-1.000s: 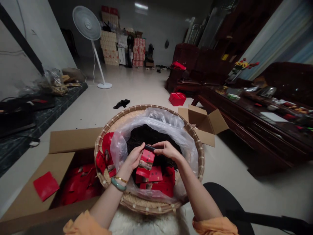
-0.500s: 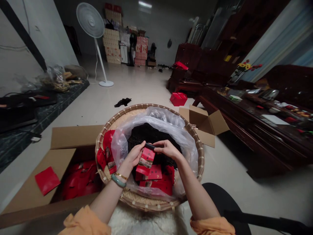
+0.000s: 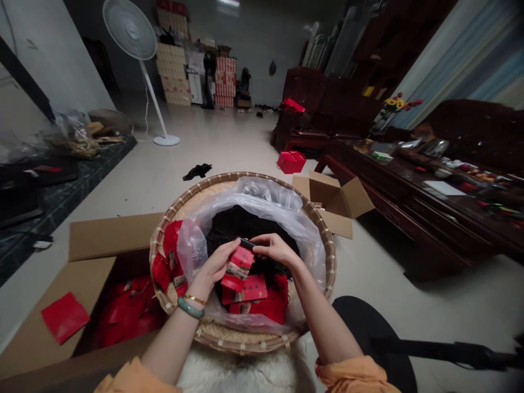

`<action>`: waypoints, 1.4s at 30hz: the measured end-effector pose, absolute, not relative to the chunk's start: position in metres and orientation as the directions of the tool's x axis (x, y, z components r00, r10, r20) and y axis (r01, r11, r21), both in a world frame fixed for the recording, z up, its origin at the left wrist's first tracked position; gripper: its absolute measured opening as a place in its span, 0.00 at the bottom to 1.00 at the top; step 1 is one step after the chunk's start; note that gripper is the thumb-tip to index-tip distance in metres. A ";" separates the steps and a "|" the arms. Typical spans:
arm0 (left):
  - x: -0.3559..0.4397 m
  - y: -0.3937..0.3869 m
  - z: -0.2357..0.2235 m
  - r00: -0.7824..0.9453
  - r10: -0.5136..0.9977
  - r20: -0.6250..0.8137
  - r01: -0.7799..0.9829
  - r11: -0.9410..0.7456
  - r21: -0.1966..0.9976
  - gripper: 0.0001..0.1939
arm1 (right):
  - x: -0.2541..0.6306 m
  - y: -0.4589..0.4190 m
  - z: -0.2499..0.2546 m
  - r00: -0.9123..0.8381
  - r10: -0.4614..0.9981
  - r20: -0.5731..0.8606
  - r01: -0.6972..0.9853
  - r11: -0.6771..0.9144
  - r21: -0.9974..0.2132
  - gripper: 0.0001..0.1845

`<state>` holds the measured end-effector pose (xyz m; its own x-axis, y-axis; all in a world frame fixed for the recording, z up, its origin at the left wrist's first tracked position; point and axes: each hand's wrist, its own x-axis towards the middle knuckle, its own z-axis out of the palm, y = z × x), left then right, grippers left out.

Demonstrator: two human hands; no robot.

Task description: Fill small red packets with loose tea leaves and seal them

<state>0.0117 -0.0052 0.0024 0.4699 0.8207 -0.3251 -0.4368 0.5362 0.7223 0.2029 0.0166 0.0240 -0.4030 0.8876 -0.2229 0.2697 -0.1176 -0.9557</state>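
- We've got a round woven bamboo tray (image 3: pixel 241 343) sitting over a white fluffy mat (image 3: pixel 241 371), w/ an open brown cardboard box (image 3: pixel 110 237) just left of it.
- The box holds a mass of flat red sachets (image 3: pixel 123 314); a single red sachet (image 3: pixel 65 317) lies on its inner flap.
- A clear plastic bag (image 3: pixel 262 202) lines the tray, holding dark loose leaf (image 3: pixel 241 224), prob. tea, can't be sure.
- A pile of red packets (image 3: pixel 254 297) lies on the bag, nearest us.
- L hand (image 3: pixel 213 267), w/ green bangle (image 3: pixel 190 308) and thin gold bracelet (image 3: pixel 195 299), and R hand (image 3: pixel 275 248) are together, both clamped on a small red printed packet (image 3: pixel 236 270).
- That packet sits btwn the hands, just above the pile, black strip (image 3: pixel 246 244) along its top.
- Looks light, thin, soft, prob. slippery; best held by the top edge and sides, w/ a gentle pinch.
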 end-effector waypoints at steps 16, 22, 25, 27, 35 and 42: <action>0.005 -0.010 0.008 0.502 0.783 -0.367 -0.260 0.542 0.799 0.21 | 0.246 0.008 0.010 -0.326 0.912 -0.248 0.142 -0.212 -0.967 0.26; 0.013 -0.009 0.009 0.288 0.876 -0.387 -0.340 0.471 0.814 0.18 | 0.266 -0.006 0.003 -0.130 0.983 -0.129 0.603 -0.025 -0.798 0.26; 0.024 -0.010 0.011 0.215 0.903 -0.372 -0.352 0.427 0.833 0.17 | 0.251 -0.012 0.011 -0.077 0.997 -0.004 0.652 0.047 -0.756 0.25; 0.032 -0.012 0.011 0.189 0.918 -0.349 -0.346 0.395 0.851 0.17 | 0.231 -0.014 0.018 -0.031 0.995 0.092 0.588 0.093 -0.804 0.22; 0.038 -0.012 0.006 0.088 0.969 -0.231 -0.263 0.246 0.933 0.14 | 0.167 -0.008 0.015 0.018 0.997 0.076 0.355 0.065 -0.933 0.15; 0.032 -0.010 0.009 0.148 0.942 -0.301 -0.334 0.334 0.881 0.16 | 0.175 -0.007 0.005 -0.048 0.997 -0.058 0.147 -0.051 -0.988 0.17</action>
